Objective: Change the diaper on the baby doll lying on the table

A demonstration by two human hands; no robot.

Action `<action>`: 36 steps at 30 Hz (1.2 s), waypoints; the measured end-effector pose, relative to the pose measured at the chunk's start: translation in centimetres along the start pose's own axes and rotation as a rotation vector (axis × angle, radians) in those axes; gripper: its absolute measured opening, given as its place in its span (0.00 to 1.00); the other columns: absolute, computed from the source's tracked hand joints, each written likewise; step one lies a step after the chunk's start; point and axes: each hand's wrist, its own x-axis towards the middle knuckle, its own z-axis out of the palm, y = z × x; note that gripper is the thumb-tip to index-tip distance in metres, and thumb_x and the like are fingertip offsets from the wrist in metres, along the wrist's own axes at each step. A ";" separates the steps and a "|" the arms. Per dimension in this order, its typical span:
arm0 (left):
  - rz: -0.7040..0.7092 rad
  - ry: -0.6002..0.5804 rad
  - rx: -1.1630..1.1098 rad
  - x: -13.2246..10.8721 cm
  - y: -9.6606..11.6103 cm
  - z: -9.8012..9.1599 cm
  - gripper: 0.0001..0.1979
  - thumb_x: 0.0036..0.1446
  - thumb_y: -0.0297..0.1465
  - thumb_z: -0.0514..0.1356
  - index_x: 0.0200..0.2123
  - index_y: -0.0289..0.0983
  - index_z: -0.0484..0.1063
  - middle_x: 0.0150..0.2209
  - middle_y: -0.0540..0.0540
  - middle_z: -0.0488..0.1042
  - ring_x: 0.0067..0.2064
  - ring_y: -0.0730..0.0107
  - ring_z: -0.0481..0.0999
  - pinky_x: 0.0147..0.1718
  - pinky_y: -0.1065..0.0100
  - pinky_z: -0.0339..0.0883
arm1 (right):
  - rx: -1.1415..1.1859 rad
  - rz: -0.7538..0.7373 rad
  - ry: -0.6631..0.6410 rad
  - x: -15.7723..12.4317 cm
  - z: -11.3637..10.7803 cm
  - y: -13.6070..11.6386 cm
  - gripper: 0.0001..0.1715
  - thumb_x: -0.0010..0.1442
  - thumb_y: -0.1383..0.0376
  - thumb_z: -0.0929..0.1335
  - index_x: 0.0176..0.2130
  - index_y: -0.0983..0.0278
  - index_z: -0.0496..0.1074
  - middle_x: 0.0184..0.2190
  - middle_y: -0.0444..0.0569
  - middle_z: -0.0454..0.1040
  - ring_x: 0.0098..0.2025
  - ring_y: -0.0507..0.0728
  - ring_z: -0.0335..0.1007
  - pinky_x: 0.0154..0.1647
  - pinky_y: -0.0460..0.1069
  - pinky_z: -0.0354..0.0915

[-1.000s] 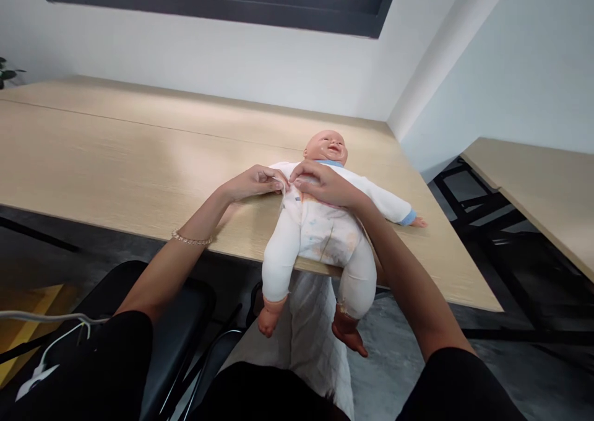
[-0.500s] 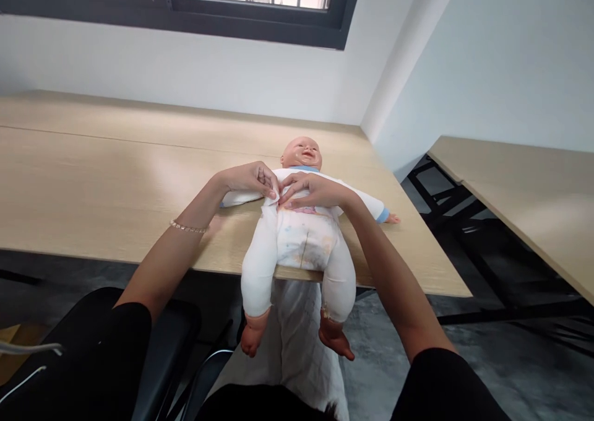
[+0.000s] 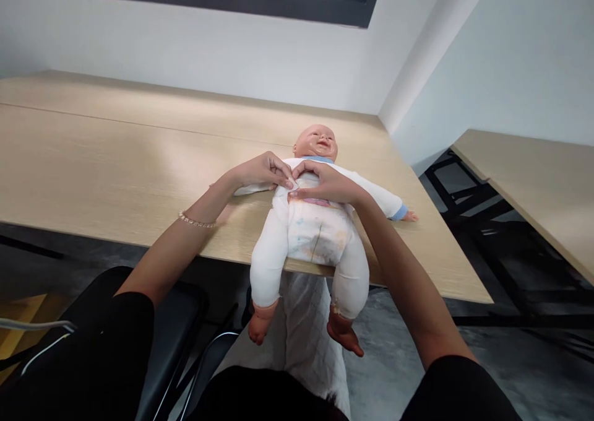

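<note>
A baby doll (image 3: 316,141) lies on its back on the table, wearing a white top with blue trim. Around its hips is a printed diaper (image 3: 318,232). The cloth-covered legs hang past the front edge. My left hand (image 3: 265,170) pinches a small white diaper tab (image 3: 292,186) at the doll's waist, on the left side of the view. Close against it, my right hand (image 3: 325,182) bends over the belly, its thumb and curled fingertips at the diaper's upper edge. What lies under the right palm is hidden.
The light wooden table (image 3: 139,161) meets the wall below a dark window frame (image 3: 278,0). A second table (image 3: 533,179) with black legs stands to the right. Black chairs (image 3: 180,309) are at the lower left, near a pale cable (image 3: 37,325).
The view has tipped down and turned slightly left. My right fingers have curled in closer to the left fingertips at the diaper's waist. The doll lies as before.
</note>
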 end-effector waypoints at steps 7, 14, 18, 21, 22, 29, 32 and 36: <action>-0.007 0.062 0.027 0.0 -0.3 0.7 0.11 0.46 0.35 0.73 0.31 0.32 0.84 0.21 0.46 0.76 0.19 0.82 0.62 0.18 0.76 0.54 | 0.112 -0.011 0.077 0.0 0.4 0.4 0.24 0.49 0.53 0.77 0.40 0.61 0.69 0.38 0.46 0.73 0.43 0.58 0.69 0.45 0.53 0.66; -0.046 0.058 0.013 0.1 0.0 0.8 0.12 0.44 0.35 0.74 0.25 0.31 0.80 0.20 0.48 0.74 0.20 0.83 0.62 0.18 0.77 0.55 | 0.207 0.053 0.074 0.0 0.5 0.7 0.17 0.54 0.57 0.75 0.41 0.61 0.70 0.31 0.43 0.73 0.35 0.55 0.69 0.38 0.50 0.66; -0.048 0.044 0.022 0.1 -0.2 0.7 0.13 0.44 0.35 0.74 0.30 0.32 0.82 0.24 0.46 0.76 0.21 0.81 0.64 0.19 0.76 0.55 | 0.237 0.053 0.078 0.0 0.9 0.6 0.13 0.56 0.62 0.71 0.42 0.60 0.70 0.31 0.43 0.75 0.33 0.54 0.70 0.38 0.51 0.66; -0.022 0.005 0.058 0.1 -0.3 0.7 0.14 0.46 0.37 0.74 0.31 0.33 0.83 0.27 0.45 0.77 0.23 0.79 0.66 0.19 0.75 0.57 | 0.300 0.056 0.127 0.0 1.1 0.7 0.12 0.53 0.65 0.70 0.40 0.60 0.70 0.27 0.40 0.73 0.31 0.54 0.70 0.37 0.50 0.66; -0.003 -0.004 0.082 0.1 -0.3 0.7 0.13 0.47 0.38 0.73 0.30 0.33 0.83 0.28 0.45 0.77 0.24 0.79 0.67 0.19 0.75 0.57 | 0.328 0.052 0.155 0.1 1.1 0.7 0.12 0.52 0.65 0.70 0.39 0.61 0.69 0.25 0.40 0.72 0.30 0.54 0.70 0.37 0.50 0.66; 0.068 0.012 0.154 -0.2 -0.1 0.9 0.13 0.50 0.39 0.72 0.28 0.34 0.82 0.30 0.46 0.74 0.26 0.78 0.67 0.21 0.75 0.59 | 0.378 0.031 0.235 0.0 1.0 0.3 0.15 0.51 0.62 0.72 0.40 0.61 0.69 0.25 0.41 0.71 0.33 0.55 0.71 0.43 0.52 0.68; 0.091 0.076 0.084 -0.2 0.0 1.3 0.13 0.48 0.39 0.73 0.28 0.34 0.82 0.30 0.46 0.74 0.27 0.78 0.68 0.24 0.73 0.62 | 0.358 -0.009 0.192 0.3 1.8 0.6 0.17 0.55 0.57 0.72 0.41 0.61 0.68 0.28 0.42 0.71 0.37 0.55 0.71 0.45 0.53 0.68; 0.215 0.096 -0.007 0.0 -0.2 1.8 0.12 0.45 0.38 0.75 0.29 0.36 0.84 0.35 0.43 0.77 0.38 0.69 0.73 0.41 0.65 0.68 | 0.241 -0.071 0.319 1.0 2.5 1.2 0.23 0.64 0.43 0.63 0.34 0.59 0.64 0.31 0.45 0.68 0.40 0.56 0.68 0.50 0.53 0.66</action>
